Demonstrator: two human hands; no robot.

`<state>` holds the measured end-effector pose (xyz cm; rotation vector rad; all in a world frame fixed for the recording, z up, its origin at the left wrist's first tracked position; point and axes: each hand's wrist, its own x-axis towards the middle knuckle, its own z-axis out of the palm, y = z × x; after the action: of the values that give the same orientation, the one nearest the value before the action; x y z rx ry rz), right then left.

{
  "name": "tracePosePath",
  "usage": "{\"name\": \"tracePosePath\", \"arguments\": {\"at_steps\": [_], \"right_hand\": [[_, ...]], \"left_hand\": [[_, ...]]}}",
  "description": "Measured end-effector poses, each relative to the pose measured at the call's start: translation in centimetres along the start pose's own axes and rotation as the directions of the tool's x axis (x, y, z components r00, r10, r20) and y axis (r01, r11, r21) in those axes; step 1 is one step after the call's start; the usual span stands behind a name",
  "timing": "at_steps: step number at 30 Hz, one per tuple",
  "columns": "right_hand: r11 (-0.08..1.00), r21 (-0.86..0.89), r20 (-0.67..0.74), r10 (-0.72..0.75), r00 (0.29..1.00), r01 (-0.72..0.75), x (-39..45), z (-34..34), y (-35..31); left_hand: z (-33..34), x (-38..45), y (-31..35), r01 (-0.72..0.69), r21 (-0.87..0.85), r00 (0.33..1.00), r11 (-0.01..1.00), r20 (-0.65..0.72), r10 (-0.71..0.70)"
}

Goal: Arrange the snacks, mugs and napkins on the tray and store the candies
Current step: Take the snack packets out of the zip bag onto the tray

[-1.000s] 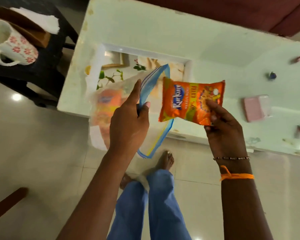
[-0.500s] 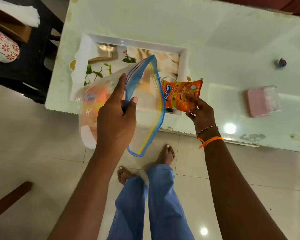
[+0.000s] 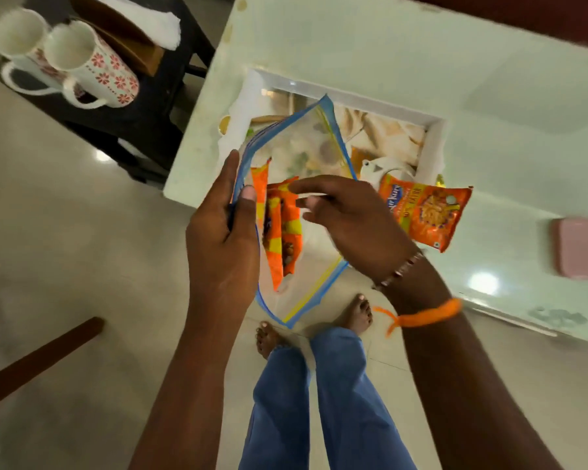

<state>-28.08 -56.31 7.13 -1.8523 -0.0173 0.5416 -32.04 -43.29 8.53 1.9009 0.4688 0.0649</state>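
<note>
Pale tiled floor (image 3: 65,232) is lying beneath the white table (image 3: 421,62); your left hand (image 3: 223,239) is pinching a zip bag (image 3: 306,147), your right hand (image 3: 350,218) is reaching in, fingers spread.

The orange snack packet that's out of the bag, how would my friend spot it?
Find the pale green table and the white tray on it. The loose snack packet lies flat at the tray's near right corner, just right of the right hand. Its printed front faces up, unlike the packets standing edge-on inside the zip bag.
</note>
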Motion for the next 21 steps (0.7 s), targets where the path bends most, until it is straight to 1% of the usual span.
{"name": "tracePosePath", "arguments": {"at_steps": [2,3,5,7,9,13,15,18,21], "right_hand": [[0.969,-0.247,0.049,0.031,0.998,-0.018,3.0,2.8,0.1],[0.946,-0.321,0.084,0.066,0.994,-0.036,4.5,4.1,0.3],[0.902,-0.425,0.153,0.153,0.976,-0.075,7.1,6.2,0.8],[0.837,-0.537,0.157,0.221,0.962,-0.105,9.4,7.8,1.7],[0.800,-0.591,0.174,0.251,0.952,-0.103,10.5,8.3,2.0],[0.837,-0.544,0.259,0.234,0.937,-0.058,10.2,8.3,1.5],[0.855,-0.516,0.264,0.210,0.942,-0.046,9.4,7.9,1.3],[0.907,-0.416,0.181,0.158,0.971,-0.070,7.7,5.8,1.0],[0.985,-0.134,0.059,0.116,0.991,-0.108,4.9,1.9,1.3]], "left_hand": [[-0.8,-0.1,0.0,-0.010,-0.001,1.000,1.000,-0.019,0.010],[-1.1,-0.2,0.0,-0.015,0.001,1.000,1.000,-0.025,0.015],[-1.5,-0.4,-0.3,-0.021,-0.002,0.999,1.000,-0.035,0.021],[-1.8,-0.7,-0.5,-0.019,0.000,0.999,1.000,-0.031,0.019],[-1.8,-1.1,-0.6,-0.014,0.007,1.000,1.000,-0.023,0.014],[-1.3,-1.4,-0.7,-0.005,0.043,1.000,0.999,0.016,0.004],[-1.0,-1.3,-0.8,0.001,0.061,1.000,0.998,0.026,-0.002],[-0.2,-1.0,-0.8,-0.004,0.087,0.999,0.996,0.035,0.001],[1.2,-0.7,-0.3,-0.013,0.104,0.998,0.994,0.056,0.007]]}}
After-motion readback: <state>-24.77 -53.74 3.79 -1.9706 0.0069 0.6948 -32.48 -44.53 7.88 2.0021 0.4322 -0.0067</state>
